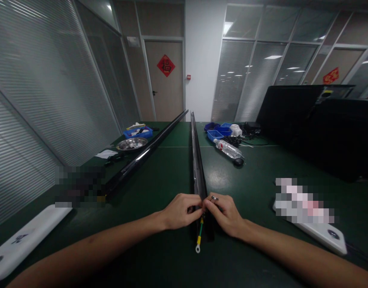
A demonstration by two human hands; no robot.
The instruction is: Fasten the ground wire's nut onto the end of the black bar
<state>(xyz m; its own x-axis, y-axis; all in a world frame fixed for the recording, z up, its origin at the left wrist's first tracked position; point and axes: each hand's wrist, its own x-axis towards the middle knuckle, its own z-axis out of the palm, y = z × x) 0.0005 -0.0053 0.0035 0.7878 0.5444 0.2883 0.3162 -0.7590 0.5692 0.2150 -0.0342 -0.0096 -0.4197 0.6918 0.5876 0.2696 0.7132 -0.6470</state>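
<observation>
Two long black rails lie on the green surface [169, 180], and both of my hands are at the near end of the central rail [197, 164]. Its long axis runs from me almost straight away, leaning slightly left toward the far edge. From between my hands a green-and-yellow lead [201, 226] points back toward me, ending in a ring terminal [197, 249]. My left grip [196, 208] is curled, thumb and fingers nearly together at the rail's left side; my right grip [205, 203] is drawn into a narrow pinch just beside it. I cannot tell what either has between its fingertips. The other rail [145, 156] slants away on the left, well apart from my hands.
</observation>
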